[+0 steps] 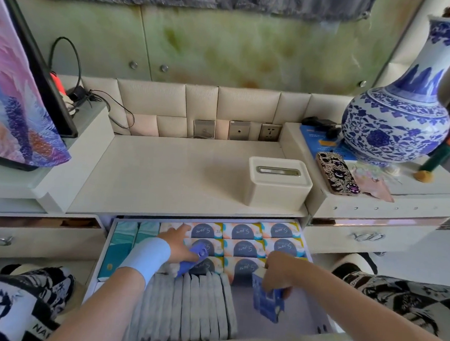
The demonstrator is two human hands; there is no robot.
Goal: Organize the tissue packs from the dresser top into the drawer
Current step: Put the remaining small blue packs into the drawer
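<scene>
The drawer [304, 319] stands pulled out, and both hands are inside it. At its left wall, teal packs [123, 243] stand on edge. Just right of them, the left hand [178, 247] reaches toward the drawer's back with the forearm low over the front rim and a pale band on the wrist. It lies on a violet-blue pack [195, 258]. The fingers look fairly straight, but I cannot tell whether it pinches the pack or only presses it.

Along the drawer's front middle, grey packs [190, 306] stand in a tight row. Behind them, printed packs [242, 247] fill the back in neat ranks. Over the bare floor at the drawer's right front, the right hand [278, 270] comes down from above, wrist bent, fingers curled round the top of a blue pack [268, 298] held upright.

These packs look light and soft, and the film wrapping is probably slick. They should squash under a hard squeeze, so a broad hold across the flat faces suits better than a pinch at a corner. Above the drawer, the dresser top [165, 176] shows only a tissue box [279, 182], with no loose packs.
</scene>
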